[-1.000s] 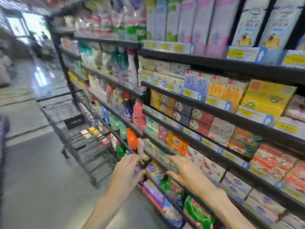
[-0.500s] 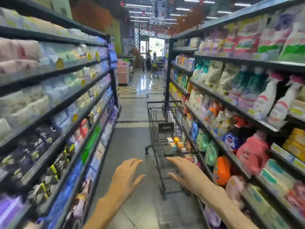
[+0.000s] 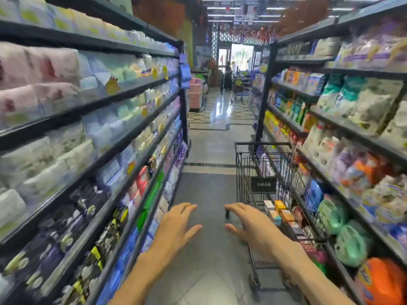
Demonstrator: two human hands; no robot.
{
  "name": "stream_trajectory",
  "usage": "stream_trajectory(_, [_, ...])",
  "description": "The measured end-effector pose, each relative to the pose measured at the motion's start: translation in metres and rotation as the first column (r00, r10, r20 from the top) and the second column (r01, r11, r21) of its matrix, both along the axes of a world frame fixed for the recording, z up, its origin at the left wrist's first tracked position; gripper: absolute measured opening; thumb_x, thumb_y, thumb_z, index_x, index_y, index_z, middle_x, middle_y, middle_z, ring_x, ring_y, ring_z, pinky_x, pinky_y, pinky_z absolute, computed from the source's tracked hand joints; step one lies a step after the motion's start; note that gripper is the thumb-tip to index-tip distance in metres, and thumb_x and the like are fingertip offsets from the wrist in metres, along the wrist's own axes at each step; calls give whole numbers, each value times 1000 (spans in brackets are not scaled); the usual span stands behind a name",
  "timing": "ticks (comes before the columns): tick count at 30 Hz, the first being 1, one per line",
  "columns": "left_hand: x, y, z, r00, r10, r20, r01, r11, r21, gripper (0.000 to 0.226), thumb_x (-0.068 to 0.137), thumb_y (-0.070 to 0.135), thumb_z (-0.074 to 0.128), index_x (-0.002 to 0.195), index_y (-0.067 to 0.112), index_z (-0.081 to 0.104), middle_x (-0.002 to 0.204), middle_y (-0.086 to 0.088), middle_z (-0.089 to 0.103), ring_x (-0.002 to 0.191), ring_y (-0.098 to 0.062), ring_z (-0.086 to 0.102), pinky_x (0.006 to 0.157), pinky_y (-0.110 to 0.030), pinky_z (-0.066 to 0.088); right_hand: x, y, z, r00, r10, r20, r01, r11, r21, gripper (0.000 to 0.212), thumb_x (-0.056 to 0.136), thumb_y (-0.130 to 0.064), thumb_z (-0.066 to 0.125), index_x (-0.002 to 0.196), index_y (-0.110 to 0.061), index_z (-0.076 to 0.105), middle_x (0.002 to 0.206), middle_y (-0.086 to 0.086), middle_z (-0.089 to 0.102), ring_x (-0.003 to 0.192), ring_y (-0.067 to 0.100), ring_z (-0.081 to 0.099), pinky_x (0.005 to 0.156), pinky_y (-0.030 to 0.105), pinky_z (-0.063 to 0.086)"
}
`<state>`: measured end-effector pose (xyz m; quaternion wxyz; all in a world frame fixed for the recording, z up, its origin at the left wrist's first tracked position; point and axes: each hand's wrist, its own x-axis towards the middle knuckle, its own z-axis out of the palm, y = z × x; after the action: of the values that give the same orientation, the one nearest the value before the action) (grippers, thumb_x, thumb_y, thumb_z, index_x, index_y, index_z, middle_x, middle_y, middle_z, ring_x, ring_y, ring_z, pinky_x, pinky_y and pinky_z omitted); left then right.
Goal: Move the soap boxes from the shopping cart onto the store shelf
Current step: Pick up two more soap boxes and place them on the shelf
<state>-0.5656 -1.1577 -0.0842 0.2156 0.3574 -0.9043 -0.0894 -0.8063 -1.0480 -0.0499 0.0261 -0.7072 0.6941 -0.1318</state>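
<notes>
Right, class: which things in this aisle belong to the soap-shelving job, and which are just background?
Belongs to the job:
- shopping cart
- soap boxes in it
- right-hand shelf
- left hand and right hand, both empty

Background:
- tissue packs on the left
- orange detergent bag
- green bags
- distant person

Brightness: well lit, even store light.
Sources: ceiling strip lights (image 3: 222, 15); daylight through the far doorway (image 3: 242, 56), blown out white.
Glare: sheen on the far floor tiles (image 3: 220, 106).
Blur: left shelves (image 3: 66, 119) and right shelves (image 3: 363, 139) smeared; centre sharper.
Distortion: wide-angle bowing at the edges.
</notes>
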Motion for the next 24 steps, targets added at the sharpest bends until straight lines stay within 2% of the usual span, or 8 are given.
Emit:
stream_trajectory(5, [-50, -107, -2, 999, -17, 47, 18, 1000, -14, 74, 87, 69, 38, 142, 20, 53, 140, 2, 56, 128, -18, 54, 109, -31, 40, -53, -109, -13, 1000, 11, -5, -11, 1000, 8, 61, 95, -58, 51, 148, -30, 38, 143, -8, 51, 129, 15, 51, 105, 32, 44])
stream_trajectory(12, [-123, -256, 13, 995, 17, 98, -22, 999, 44, 86, 82, 74, 24, 150, 24, 42, 150, 5, 46, 139, -15, 42, 114, -29, 32, -132, -272, -3, 1000, -5, 4, 5, 1000, 30, 64, 96, -60, 47, 151, -31, 33, 148, -10, 46, 133, 13, 47, 106, 30, 42])
stream_trajectory(16, [-156, -334, 14, 995, 11, 94, -15, 999, 37, 84, 83, 73, 24, 148, 24, 44, 149, 5, 48, 137, -16, 45, 112, -33, 37, -166, -347, 1, 1000, -23, 8, 22, 999, 36, 64, 95, -63, 45, 151, -32, 32, 146, -10, 47, 129, 14, 50, 102, 31, 45])
stream_trajectory(20, [-205, -415, 7, 995, -58, 83, 55, 998, 44, 79, 86, 73, 27, 147, 25, 46, 146, 7, 50, 135, -14, 47, 110, -31, 40, -202, -409, 6, 997, -79, 23, 78, 996, 47, 62, 97, -58, 46, 152, -33, 30, 148, -10, 44, 128, 12, 49, 103, 31, 44])
stream_trajectory(24, [-278, -500, -3, 976, -200, 82, 196, 979, 60, 82, 87, 78, 27, 145, 24, 50, 144, 5, 53, 132, -18, 51, 106, -38, 47, -252, -454, -3, 977, -210, 29, 209, 978, 23, 63, 97, -57, 48, 152, -34, 30, 148, -11, 45, 133, 12, 46, 107, 33, 44])
